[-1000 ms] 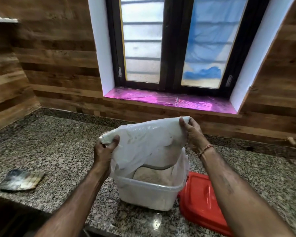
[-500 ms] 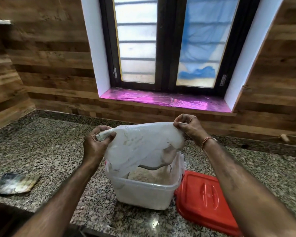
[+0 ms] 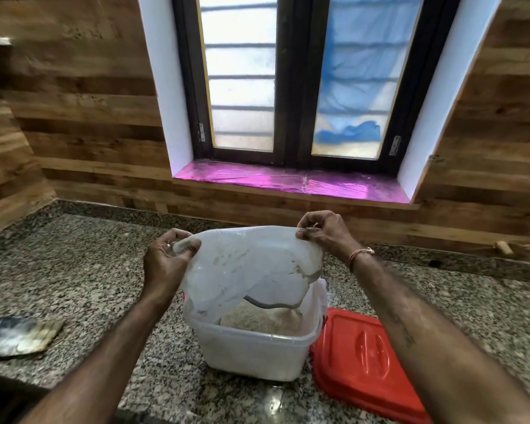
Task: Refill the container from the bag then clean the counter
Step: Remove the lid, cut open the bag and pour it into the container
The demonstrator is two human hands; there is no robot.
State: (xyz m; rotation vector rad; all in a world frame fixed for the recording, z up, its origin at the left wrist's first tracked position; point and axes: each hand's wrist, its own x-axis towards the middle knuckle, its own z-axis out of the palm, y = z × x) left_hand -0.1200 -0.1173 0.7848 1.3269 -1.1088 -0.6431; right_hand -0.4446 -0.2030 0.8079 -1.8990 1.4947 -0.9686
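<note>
A translucent white plastic bag (image 3: 251,264) hangs upside down over a clear square plastic container (image 3: 254,353) on the granite counter (image 3: 83,270). My left hand (image 3: 166,261) grips the bag's left corner. My right hand (image 3: 322,231) pinches its right corner. The bag's open mouth droops into the container, which holds pale flour-like powder (image 3: 266,319). Powder residue clings to the inside of the bag.
A red lid (image 3: 364,359) lies flat on the counter just right of the container. A dark cloth or pad (image 3: 19,335) lies at the left near the counter's front edge. A wood-panelled wall and a window with a pink sill (image 3: 288,182) stand behind.
Both hands have lowered the bag's corners slightly and drawn them further apart, and the bag has gone slacker over the container. The powder pile in the container looks higher.
</note>
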